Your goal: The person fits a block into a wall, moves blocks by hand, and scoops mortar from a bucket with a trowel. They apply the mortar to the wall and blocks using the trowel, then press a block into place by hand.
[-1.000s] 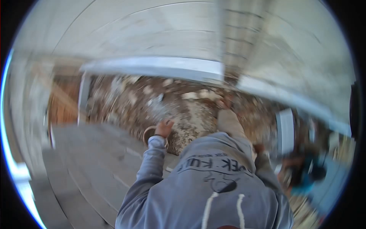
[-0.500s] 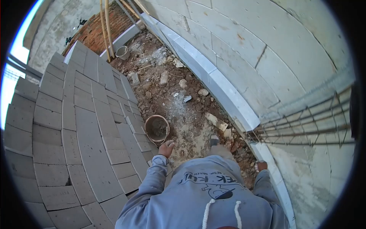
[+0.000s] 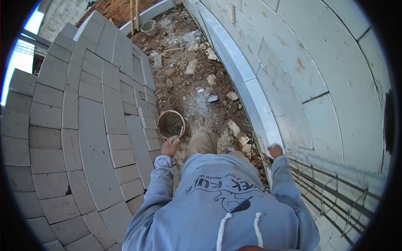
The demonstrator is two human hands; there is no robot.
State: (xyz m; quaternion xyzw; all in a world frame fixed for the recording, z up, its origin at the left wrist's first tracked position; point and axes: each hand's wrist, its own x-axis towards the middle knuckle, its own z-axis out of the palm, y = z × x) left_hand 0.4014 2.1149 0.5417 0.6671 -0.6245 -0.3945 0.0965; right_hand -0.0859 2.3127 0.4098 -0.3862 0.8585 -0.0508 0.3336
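Moving along the dirt strip [image 3: 180, 90] b/w the stacked grey blocks [image 3: 94, 138] and the tall block wall [image 3: 297, 75], the person has swung one knee [image 3: 203, 142] well fwd since the last clear view, so that's prob. a walking step, w/ the bucket [image 3: 171, 113] going along rather than being left behind. It's just ahead of the body on the L side, close by the edge of the stack, opening up, w/ some greyish stuff inside. The L hand [image 3: 169, 146] is at its near rim, fingers curled in, prob. round the handle, tho the grip itself is too small to make out. The R hand [image 3: 275, 151] looks closed in a loose fist w/ nothing visible in it, near the pale ledge [image 3: 253, 98] at the wall's foot; can't tell if it's touching. Vs. the earlier frame, that R hand has come up and fwd from down by the hip, while the L hand and bucket have stayed together. The steel bars [image 3: 333, 193] have slid from out beside the person to lower R, past the R arm, and the far pail [image 3: 149, 32] sits higher in view, near the poles [image 3: 137, 16]. The rubble's sharp now too, no heavy blur like the 1st frame.
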